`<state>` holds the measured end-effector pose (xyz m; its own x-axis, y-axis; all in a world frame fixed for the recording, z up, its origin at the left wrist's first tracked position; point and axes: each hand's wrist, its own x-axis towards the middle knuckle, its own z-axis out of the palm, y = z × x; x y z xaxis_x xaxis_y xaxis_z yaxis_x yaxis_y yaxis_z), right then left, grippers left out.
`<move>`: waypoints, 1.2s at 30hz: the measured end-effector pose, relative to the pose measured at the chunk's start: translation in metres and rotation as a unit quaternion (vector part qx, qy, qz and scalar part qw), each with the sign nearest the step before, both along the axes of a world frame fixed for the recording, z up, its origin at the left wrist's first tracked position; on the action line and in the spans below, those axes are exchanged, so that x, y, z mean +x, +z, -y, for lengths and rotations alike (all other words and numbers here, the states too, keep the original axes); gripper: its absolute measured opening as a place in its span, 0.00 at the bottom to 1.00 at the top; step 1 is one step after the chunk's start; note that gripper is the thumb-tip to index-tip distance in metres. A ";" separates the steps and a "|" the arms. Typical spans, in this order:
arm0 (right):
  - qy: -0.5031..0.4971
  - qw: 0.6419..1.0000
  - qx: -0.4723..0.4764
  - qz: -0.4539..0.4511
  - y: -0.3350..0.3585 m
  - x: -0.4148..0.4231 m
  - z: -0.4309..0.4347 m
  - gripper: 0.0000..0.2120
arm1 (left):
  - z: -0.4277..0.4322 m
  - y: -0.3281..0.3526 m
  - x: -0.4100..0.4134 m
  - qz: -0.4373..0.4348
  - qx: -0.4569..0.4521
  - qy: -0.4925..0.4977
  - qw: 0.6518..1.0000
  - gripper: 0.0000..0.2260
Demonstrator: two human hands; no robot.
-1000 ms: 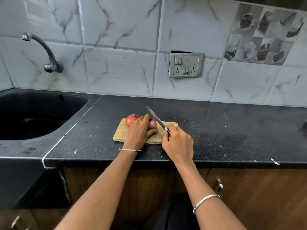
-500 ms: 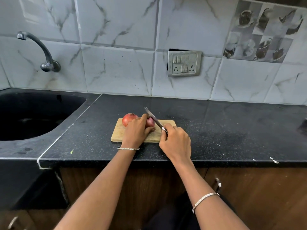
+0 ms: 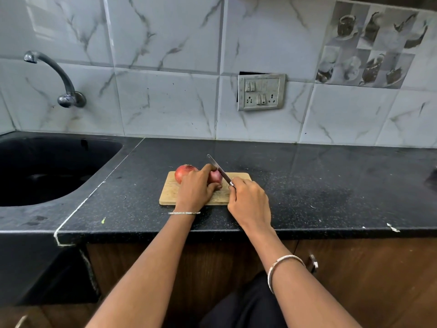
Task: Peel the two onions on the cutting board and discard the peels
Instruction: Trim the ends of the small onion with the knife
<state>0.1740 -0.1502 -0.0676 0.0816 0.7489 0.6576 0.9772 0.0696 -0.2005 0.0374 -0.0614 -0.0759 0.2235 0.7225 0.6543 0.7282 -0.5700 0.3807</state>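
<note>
1. I am watching the left hand (image 3: pixel 196 185) holding the right onion (image 3: pixel 215 177) down on the board (image 3: pixel 170 192). Its fingers are curling round the onion, with the thumb lying on the near side.
2. The right hand (image 3: pixel 248 200) is gripping the knife (image 3: pixel 218 169), fingers clamped tight on the handle, which is mostly hiding inside the hand. The blade is pointing far and left and seems to be lying against the right end of that onion.
3. I am worrying about the thumb most. It is sitting very near the blade, so a slip on the dry skin could be cutting it.
4. The onion is round, so a hard push could be making it roll under the blade. I would be pressing it flat and cutting slowly.
5. The left onion (image 3: pixel 185 172) is sitting on the far left of the board, just beside the left hand. I cannot tell if they are touching. A bump could be sending it onto the counter (image 3: pixel 307 185) and toward the sink (image 3: pixel 47 166).
6. I am seeing no peels lying loose and no bin, so bits could be dropping on the counter.
</note>
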 end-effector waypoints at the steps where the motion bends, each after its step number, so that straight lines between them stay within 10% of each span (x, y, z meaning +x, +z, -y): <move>1: 0.001 1.000 -0.001 -0.001 0.000 0.000 0.000 0.09 | 0.000 0.000 0.001 -0.002 0.000 0.001 1.000 0.21; 36: -0.005 0.992 -0.022 -0.121 0.004 -0.006 -0.004 0.08 | -0.004 0.000 0.000 0.008 -0.007 0.008 1.000 0.18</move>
